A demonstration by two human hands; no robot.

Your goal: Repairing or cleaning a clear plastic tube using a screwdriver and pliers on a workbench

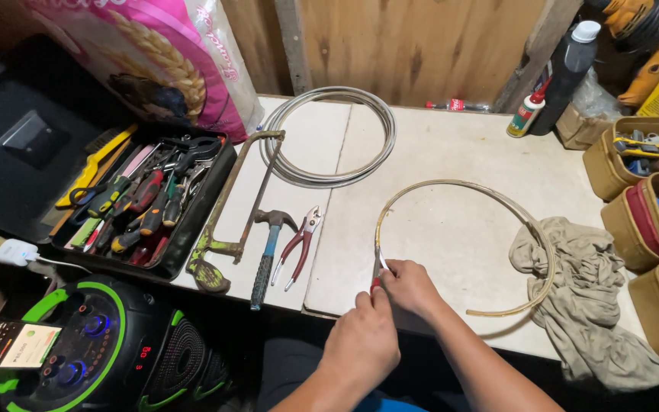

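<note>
A pale worktable (451, 152) is seen, with a curved loop of tan cable (497, 198) laid on it, its far side touching a crumpled rag (596, 305). The cable's near end is pinched between the fingers of the right hand (409, 288), while the left hand (361, 342) is closed around a red-handled tool (376, 284) (mostly hidden) right against it.

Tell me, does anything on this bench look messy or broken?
Yes. A crumpled grey rag sags over the table's right front edge, with the curved strip lying across it. The hacksaw frame looks rusty and worn. Nothing is spilled.
</note>
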